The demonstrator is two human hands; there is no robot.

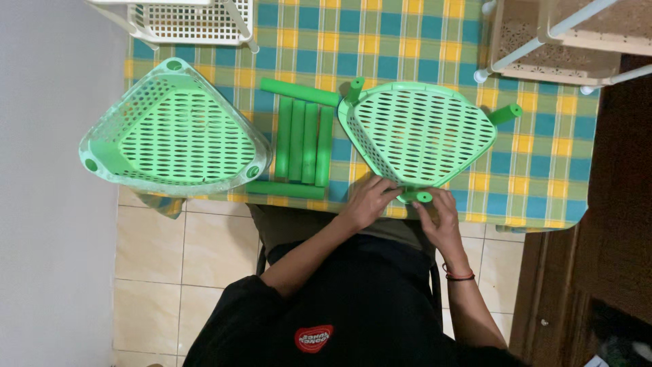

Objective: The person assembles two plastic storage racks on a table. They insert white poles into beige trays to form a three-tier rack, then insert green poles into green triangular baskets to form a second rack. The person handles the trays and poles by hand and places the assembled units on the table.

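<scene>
My left hand [369,198] steadies the green shelf tray [418,132] while my right fingers [435,207] pinch a tube [415,197] at its six o'clock corner; tilted, it may jam.

The triangular green perforated plastic shelf tray [418,132] is showing a smooth, slightly glossy finish; the checked blue-yellow woven tablecloth [536,163] is appearing matt.

Black shirt [367,306], dark wristband [460,275]
</scene>
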